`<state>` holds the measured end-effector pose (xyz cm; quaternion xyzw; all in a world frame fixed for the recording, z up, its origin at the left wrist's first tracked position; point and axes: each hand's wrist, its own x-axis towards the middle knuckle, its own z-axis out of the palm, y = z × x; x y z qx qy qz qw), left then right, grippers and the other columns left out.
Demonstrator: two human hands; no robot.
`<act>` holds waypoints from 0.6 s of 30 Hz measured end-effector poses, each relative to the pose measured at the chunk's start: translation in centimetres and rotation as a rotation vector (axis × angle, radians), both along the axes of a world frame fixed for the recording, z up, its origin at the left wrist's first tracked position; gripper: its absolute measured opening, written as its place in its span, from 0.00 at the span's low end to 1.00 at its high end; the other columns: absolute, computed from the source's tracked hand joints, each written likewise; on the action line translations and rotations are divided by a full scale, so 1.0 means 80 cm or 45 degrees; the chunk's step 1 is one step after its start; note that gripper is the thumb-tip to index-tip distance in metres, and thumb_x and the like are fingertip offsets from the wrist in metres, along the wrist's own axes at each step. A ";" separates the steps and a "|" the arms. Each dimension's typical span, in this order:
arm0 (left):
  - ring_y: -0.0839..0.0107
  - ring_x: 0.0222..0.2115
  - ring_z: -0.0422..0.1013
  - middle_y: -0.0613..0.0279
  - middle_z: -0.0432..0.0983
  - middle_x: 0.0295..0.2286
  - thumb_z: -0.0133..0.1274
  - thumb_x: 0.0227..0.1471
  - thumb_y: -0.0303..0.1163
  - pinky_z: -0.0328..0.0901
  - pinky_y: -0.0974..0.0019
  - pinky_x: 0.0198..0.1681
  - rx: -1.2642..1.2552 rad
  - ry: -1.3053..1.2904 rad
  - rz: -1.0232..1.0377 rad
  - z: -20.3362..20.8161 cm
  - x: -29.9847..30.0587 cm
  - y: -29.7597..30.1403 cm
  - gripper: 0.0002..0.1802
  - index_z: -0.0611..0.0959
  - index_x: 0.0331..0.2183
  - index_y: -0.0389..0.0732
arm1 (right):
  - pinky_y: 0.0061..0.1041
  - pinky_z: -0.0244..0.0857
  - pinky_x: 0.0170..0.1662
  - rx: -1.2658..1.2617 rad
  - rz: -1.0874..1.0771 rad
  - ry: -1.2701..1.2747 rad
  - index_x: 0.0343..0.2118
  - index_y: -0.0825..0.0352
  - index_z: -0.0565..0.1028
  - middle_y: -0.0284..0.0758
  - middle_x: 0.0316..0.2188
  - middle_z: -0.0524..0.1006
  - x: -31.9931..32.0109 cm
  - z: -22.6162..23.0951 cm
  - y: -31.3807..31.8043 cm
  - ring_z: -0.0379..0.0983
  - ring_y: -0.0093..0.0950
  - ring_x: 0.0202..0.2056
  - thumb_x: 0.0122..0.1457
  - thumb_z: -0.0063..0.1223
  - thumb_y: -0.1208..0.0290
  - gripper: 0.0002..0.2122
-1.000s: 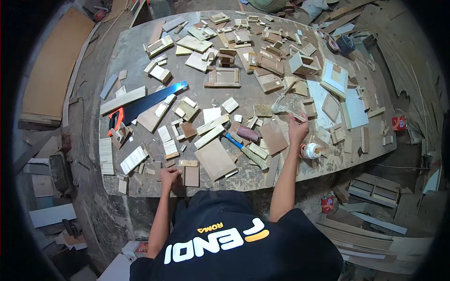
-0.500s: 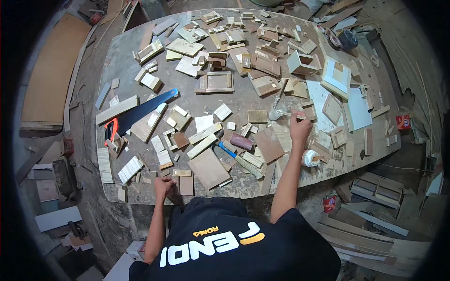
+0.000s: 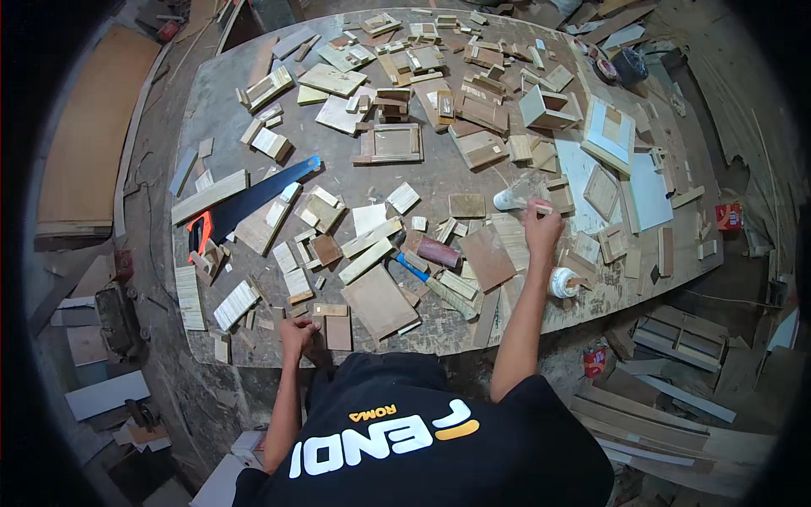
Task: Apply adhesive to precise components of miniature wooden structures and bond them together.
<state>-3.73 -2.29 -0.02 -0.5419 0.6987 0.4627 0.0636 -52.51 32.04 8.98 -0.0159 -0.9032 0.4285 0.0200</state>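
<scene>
My right hand (image 3: 542, 228) is closed at the right of the bench, its fingers around a small pale wooden stick. Just left of those fingers, a cloudy clear plastic cup (image 3: 505, 200) leans over on its side. A white jar (image 3: 561, 283) with a brown flat stick in its mouth stands below my right wrist. At the front edge my left hand (image 3: 296, 335) is curled beside a small brown wood block (image 3: 338, 332) with a light strip (image 3: 329, 310) behind it. Whatever lies between the left fingers is too small to make out.
Many small wood pieces and little assembled frames (image 3: 389, 144) cover the workbench (image 3: 211, 101). A handsaw (image 3: 262, 196) with an orange handle lies at the left. A blue-handled hammer (image 3: 411, 267) rests mid-bench near a reddish cylinder (image 3: 438, 252). Boards (image 3: 106, 393) lie on the floor around.
The cup beside my right hand has tipped over from a more upright stance, and the stick standing in it no longer shows there. My left hand has hardly moved.
</scene>
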 end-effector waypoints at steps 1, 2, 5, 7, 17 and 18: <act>0.78 0.21 0.72 0.64 0.79 0.20 0.67 0.40 0.27 0.66 0.69 0.26 -0.002 -0.001 0.015 0.005 -0.005 0.001 0.09 0.86 0.25 0.33 | 0.34 0.70 0.37 -0.001 0.002 0.006 0.31 0.69 0.81 0.47 0.28 0.80 -0.004 -0.003 0.004 0.78 0.41 0.30 0.55 0.58 0.69 0.08; 0.78 0.21 0.72 0.64 0.79 0.20 0.67 0.40 0.27 0.66 0.69 0.26 -0.001 0.003 0.016 0.010 -0.008 0.002 0.09 0.86 0.25 0.33 | 0.35 0.70 0.37 0.013 0.021 0.025 0.31 0.69 0.81 0.47 0.28 0.80 -0.007 -0.010 0.009 0.78 0.42 0.31 0.55 0.58 0.68 0.09; 0.77 0.21 0.72 0.64 0.80 0.20 0.67 0.40 0.27 0.66 0.68 0.26 0.056 -0.039 0.022 0.011 -0.008 0.002 0.09 0.86 0.26 0.33 | 0.36 0.70 0.38 0.127 0.061 0.080 0.33 0.69 0.81 0.48 0.27 0.80 -0.015 -0.020 0.019 0.78 0.43 0.31 0.55 0.59 0.68 0.09; 0.77 0.21 0.72 0.64 0.80 0.20 0.67 0.40 0.28 0.67 0.68 0.26 -0.003 0.000 -0.026 0.003 -0.003 0.002 0.09 0.86 0.26 0.33 | 0.38 0.69 0.39 0.041 0.078 0.065 0.33 0.69 0.81 0.48 0.29 0.79 -0.018 -0.024 0.022 0.78 0.44 0.32 0.55 0.59 0.67 0.10; 0.76 0.20 0.72 0.62 0.79 0.19 0.66 0.41 0.29 0.66 0.69 0.24 -0.069 0.058 -0.053 -0.026 0.009 -0.003 0.10 0.85 0.25 0.32 | 0.33 0.70 0.41 0.042 0.254 0.091 0.35 0.70 0.80 0.45 0.33 0.79 0.005 0.027 0.002 0.78 0.40 0.35 0.55 0.58 0.72 0.08; 0.76 0.21 0.73 0.61 0.80 0.21 0.66 0.41 0.29 0.67 0.68 0.25 -0.099 0.052 -0.077 -0.027 0.011 -0.004 0.10 0.85 0.27 0.32 | 0.33 0.70 0.41 0.079 0.274 0.172 0.35 0.69 0.81 0.45 0.33 0.79 0.005 0.027 0.003 0.78 0.39 0.35 0.55 0.58 0.72 0.08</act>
